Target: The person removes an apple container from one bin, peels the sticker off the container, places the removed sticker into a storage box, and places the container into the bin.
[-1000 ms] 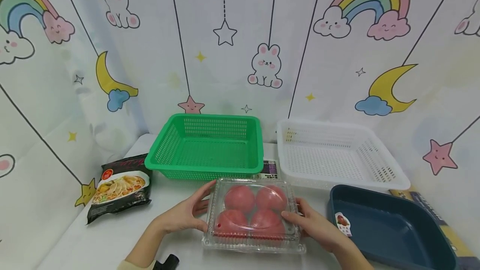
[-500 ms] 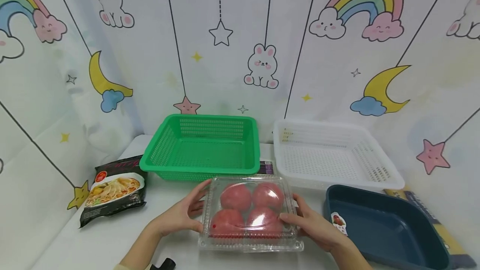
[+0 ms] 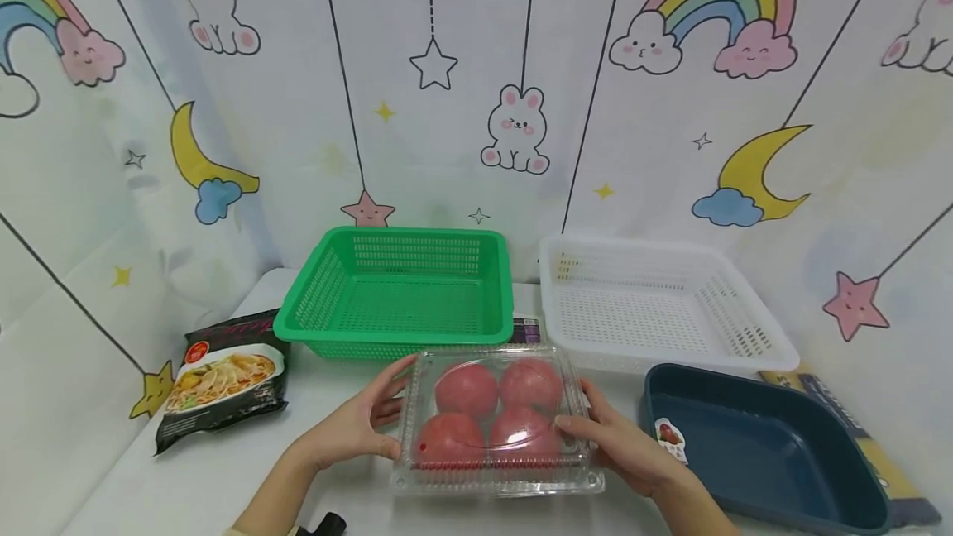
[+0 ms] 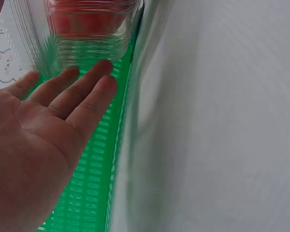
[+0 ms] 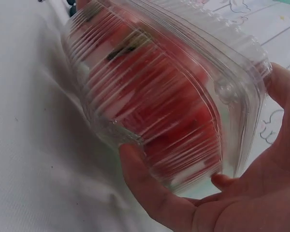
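Clear plastic, a lidded box (image 3: 495,484) of four tomatoes (image 3: 466,391) lay between your hands at the near side of the table (image 3: 186,486). Your right hand (image 3: 621,449) gripped the box's three-o'clock edge, thumb over the lid and fingers clamped around the side, probably to keep lid and base together. At nine o'clock your left hand (image 3: 361,427) held its fingers extended and spread apart, seemingly steadying rather than gripping. You couldn't tell whether the box touched the table. From it, the green basket (image 3: 417,296) stood toward eleven o'clock, white basket (image 3: 648,321) at two, blue tub (image 3: 767,453) at three, perhaps spaced to leave you room.
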`<state>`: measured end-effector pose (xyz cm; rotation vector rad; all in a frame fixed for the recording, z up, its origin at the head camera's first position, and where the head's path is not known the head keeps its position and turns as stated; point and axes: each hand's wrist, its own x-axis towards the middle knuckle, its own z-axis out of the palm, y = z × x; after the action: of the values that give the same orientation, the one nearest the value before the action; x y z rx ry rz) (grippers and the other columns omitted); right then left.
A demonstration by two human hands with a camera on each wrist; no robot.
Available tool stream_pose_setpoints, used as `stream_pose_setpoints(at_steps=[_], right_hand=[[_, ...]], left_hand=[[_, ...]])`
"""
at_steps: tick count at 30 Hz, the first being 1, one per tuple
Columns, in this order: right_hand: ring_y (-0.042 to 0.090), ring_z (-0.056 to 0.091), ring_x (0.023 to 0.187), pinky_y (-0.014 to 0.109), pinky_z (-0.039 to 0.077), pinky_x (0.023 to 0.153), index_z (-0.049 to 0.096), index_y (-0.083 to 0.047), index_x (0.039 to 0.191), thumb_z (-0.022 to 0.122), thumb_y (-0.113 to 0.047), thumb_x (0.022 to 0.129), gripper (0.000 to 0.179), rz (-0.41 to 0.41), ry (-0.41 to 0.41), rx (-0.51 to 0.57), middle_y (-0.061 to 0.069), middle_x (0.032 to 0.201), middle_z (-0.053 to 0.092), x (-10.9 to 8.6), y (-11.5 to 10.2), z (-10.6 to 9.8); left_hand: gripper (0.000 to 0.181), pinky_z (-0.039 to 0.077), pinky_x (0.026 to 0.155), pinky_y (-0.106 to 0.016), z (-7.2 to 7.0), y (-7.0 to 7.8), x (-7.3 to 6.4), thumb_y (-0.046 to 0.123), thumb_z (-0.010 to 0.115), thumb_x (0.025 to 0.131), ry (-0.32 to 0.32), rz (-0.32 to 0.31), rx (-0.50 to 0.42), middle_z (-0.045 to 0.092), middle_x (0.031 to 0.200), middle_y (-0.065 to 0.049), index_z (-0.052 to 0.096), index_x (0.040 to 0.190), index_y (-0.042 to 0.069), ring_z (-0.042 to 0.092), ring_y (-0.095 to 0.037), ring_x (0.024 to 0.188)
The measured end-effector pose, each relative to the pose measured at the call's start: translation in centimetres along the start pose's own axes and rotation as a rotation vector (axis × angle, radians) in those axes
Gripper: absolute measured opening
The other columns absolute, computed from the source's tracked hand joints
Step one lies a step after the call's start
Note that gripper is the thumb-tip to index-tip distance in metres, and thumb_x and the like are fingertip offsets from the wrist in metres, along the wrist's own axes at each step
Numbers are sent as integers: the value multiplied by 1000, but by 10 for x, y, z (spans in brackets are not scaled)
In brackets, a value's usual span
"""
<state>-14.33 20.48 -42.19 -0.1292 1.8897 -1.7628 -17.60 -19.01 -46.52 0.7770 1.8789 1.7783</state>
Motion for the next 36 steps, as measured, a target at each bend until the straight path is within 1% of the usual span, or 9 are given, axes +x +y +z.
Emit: stream_pose_setpoints(at_steps=[3, 9, 13, 18, 20, 22, 25, 32, 36], right_hand=[[37, 42, 129, 52, 47, 98, 0, -8, 159, 58, -34, 100, 87, -1, 20, -2, 32, 153, 22, 1, 0, 0], [35, 45, 125, 50, 47, 97, 4, -7, 158, 57, -35, 99, 84, -11, 35, 6, 30, 149, 28, 1, 0, 0], [34, 45, 125, 46, 47, 96, 6, -6, 158, 56, -34, 98, 82, -24, 50, 22, 29, 150, 28, 1, 1, 0], [33, 42, 126, 40, 46, 94, 9, -5, 158, 53, -33, 98, 79, -32, 69, 47, 26, 152, 27, 0, 0, 0], [32, 41, 126, 39, 45, 94, 10, -6, 158, 51, -34, 99, 77, -26, 77, 52, 24, 152, 28, -1, -1, 0], [32, 41, 125, 39, 45, 93, 11, -6, 158, 51, -35, 99, 77, -20, 79, 55, 23, 151, 29, -2, -3, 0], [30, 42, 125, 39, 46, 93, 11, -6, 158, 50, -37, 99, 77, -15, 73, 59, 22, 151, 30, -4, -4, 0], [30, 42, 126, 40, 45, 94, 8, -3, 159, 51, -36, 98, 82, -6, 81, 63, 25, 153, 28, -11, -10, 1], [28, 44, 124, 40, 46, 94, 5, -4, 160, 49, -37, 99, 82, -10, 62, 93, 23, 150, 33, -16, -15, 0]], left_hand=[[114, 38, 111, -46, 1, -1, 1, 36, 85, 82, -6, -4, 3, 20, 161, -30, 7, 164, 23, 33, -49, 141], [112, 39, 111, -44, 1, 0, 1, 36, 84, 84, -13, -10, -5, 20, 162, -27, 6, 164, 24, 33, -48, 141], [109, 40, 110, -40, 1, 2, 0, 32, 83, 86, -8, -7, 8, 20, 162, -28, 7, 164, 22, 33, -48, 141], [88, 47, 103, -38, -1, 6, -1, 18, 71, 97, 38, -22, -6, 24, 160, -29, 14, 163, 16, 40, -48, 137], [77, 49, 101, -38, -2, 6, -1, 17, 66, 100, 90, -35, 11, 28, 158, -28, 19, 162, 13, 44, -46, 135], [68, 49, 101, -36, -3, 7, 0, 17, 62, 102, 162, -40, 56, 34, 155, -28, 26, 160, 8, 47, -44, 133], [60, 51, 99, -34, -3, 7, 3, 17, 59, 104, 277, -44, 82, 41, 150, -28, 32, 155, 2, 52, -39, 129], [49, 55, 92, -34, -3, 7, 6, 15, 56, 105, 524, -21, 2, 50, 142, -29, 38, 147, -4, 67, -17, 107], [44, 56, 89, -34, -2, 5, 8, 13, 56, 105, 630, 11, -84, 55, 136, -28, 41, 142, -5, 69, -16, 101]])
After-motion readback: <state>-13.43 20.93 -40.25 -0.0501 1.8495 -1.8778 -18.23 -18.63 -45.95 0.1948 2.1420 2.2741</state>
